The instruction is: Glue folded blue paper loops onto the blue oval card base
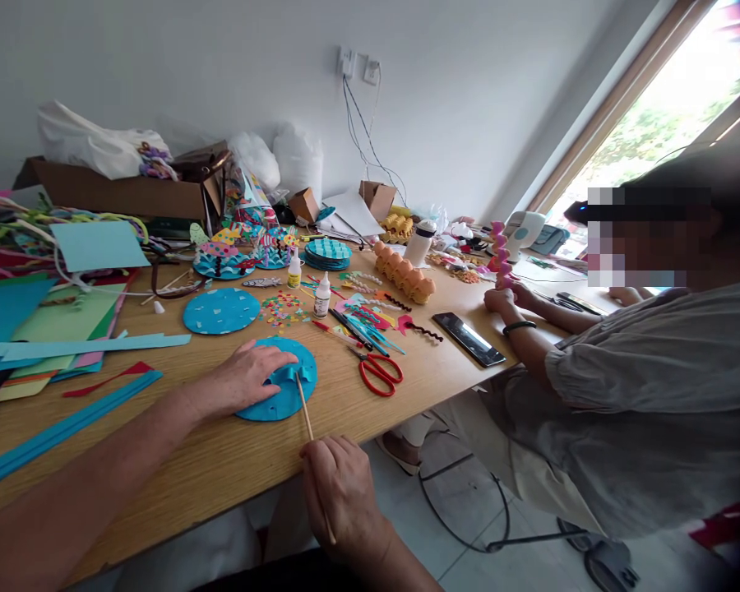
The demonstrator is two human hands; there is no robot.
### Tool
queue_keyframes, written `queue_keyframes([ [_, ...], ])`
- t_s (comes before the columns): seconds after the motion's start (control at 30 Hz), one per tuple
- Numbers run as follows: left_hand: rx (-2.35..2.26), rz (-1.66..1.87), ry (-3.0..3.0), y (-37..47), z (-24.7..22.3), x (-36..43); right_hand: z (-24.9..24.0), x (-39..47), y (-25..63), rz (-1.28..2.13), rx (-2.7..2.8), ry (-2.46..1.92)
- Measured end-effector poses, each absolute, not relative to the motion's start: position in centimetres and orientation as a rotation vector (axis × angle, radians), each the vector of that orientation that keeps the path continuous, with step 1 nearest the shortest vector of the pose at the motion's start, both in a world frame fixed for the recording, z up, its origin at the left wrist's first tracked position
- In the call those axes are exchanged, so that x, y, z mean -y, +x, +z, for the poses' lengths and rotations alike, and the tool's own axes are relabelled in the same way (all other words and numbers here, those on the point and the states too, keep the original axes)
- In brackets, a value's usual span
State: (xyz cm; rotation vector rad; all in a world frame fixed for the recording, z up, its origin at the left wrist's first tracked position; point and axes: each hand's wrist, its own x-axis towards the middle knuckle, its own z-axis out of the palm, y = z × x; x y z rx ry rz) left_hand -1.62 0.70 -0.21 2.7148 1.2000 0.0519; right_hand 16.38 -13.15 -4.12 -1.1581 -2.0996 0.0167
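Note:
My left hand (250, 374) rests on a round blue disc (277, 403) at the table's near edge, thumb and fingers spread apart. Just beyond its fingertips a small curled blue paper strip (305, 374) stands up from the disc. In my right hand (344, 485), closed below the table edge, is a thin wooden stick (307, 415); its far tip meets the curled strip. A second blue disc (220, 311) with pale flecks lies behind the first. To the right are red-handled scissors (381, 374), and two small glue bottles (321, 296) stand farther back.
Coloured paper sheets (92, 316) and blue strips (67, 427) lie at left. Confetti dots (284, 308), pens, an orange egg-carton strip (404, 273) and a phone (469, 339) cover the middle and right. A co-worker (647, 353) sits at right, hands on a pink wavy strip (501, 255).

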Motion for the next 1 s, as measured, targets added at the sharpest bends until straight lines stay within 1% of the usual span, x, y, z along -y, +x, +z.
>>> queue_keyframes([
  [0.2,-1.204,0.04,2.685,-1.4,0.2,-0.5,-4.0,13.2,16.5,0.038,2.088,-1.143],
  [0.43,-1.219,0.021,2.644,-3.4,1.1,-0.7,-2.7,14.1,16.8,0.043,2.003,-1.002],
  [0.7,-1.238,0.01,2.626,-4.1,0.9,-0.4,-3.4,12.9,15.3,0.119,2.069,-1.006],
  [1.0,-1.23,0.06,2.638,-4.2,0.4,-0.3,-3.9,12.1,14.9,0.028,2.153,-1.063],
])
